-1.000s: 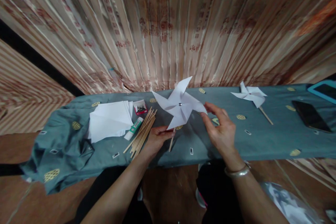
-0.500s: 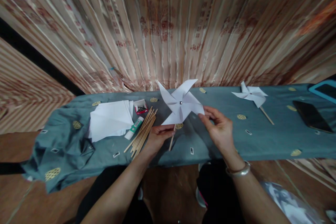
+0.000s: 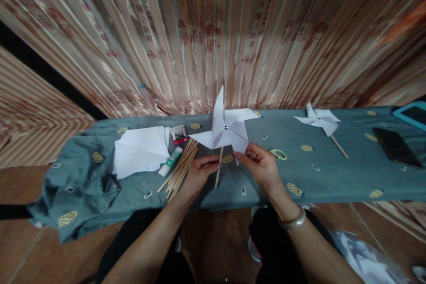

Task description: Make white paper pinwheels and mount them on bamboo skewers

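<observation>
A white paper pinwheel with a shiny pin at its centre stands nearly upright above the table. My left hand is closed, pinching the pinwheel's wooden stick below the blades. At the lower right blade, my right hand has its thumb and fingers closed on the paper edge. Left of my left hand lie several loose wooden sticks, a green and white glue stick and a small red box of pins. A stack of white paper is farther left.
The table carries a patterned green cloth, bunched at its left end. To the right lie a second pinwheel, a black phone and a blue-edged device. A pale green ring-shaped handle shows beside my right hand. A curtain hangs behind.
The pinwheel's blades have turned clockwise. My right hand has moved left and slightly down, uncovering the pale green handle. My left hand keeps its hold on the stick.
</observation>
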{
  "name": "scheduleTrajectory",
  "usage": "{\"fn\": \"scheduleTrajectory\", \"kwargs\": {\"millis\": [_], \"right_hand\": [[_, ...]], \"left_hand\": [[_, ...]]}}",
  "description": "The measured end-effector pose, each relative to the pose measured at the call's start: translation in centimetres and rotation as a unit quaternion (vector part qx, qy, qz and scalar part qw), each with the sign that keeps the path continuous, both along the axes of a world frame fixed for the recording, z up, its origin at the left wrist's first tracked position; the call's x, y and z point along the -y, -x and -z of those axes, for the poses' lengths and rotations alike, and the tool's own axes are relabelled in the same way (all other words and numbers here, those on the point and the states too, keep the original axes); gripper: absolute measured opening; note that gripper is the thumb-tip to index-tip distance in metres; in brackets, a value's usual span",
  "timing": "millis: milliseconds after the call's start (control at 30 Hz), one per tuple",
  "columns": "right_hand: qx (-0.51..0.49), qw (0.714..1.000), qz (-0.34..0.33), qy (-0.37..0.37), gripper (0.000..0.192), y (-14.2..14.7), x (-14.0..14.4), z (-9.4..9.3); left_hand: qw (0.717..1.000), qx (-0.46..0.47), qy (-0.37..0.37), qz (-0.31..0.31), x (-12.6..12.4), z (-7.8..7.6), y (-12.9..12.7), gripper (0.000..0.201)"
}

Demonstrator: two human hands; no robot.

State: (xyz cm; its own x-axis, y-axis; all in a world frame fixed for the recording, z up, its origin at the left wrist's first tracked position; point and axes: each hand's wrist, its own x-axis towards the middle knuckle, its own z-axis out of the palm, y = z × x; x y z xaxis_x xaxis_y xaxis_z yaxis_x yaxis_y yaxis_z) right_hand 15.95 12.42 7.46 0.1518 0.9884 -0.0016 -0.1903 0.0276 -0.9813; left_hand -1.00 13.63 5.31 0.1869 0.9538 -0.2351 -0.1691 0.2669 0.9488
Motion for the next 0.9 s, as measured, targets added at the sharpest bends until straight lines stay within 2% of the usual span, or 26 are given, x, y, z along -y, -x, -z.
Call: {"fn": "scheduleTrajectory", "kwargs": {"millis": [133,433,900], "right_hand": [[-0.009,1.0,-0.004,0.001,0.031,0.4,0.1,-0.1],[-0.044,0.997,0.056,0.019,0.041,-1.1,0.0,-0.8],[-0.084,0.995,-0.001,0.06,0.037,1.2,0.2,-0.5]], "left_hand": [[1.0,-0.004,-0.001,-0.013,0.0,-0.1,0.0,0.032],[0.999,0.02,0.011,-0.027,-0.1,0.3,-0.2,0.03],[0.999,0.039,0.008,-0.008,0.0,0.3,-0.3,0.035]]}}
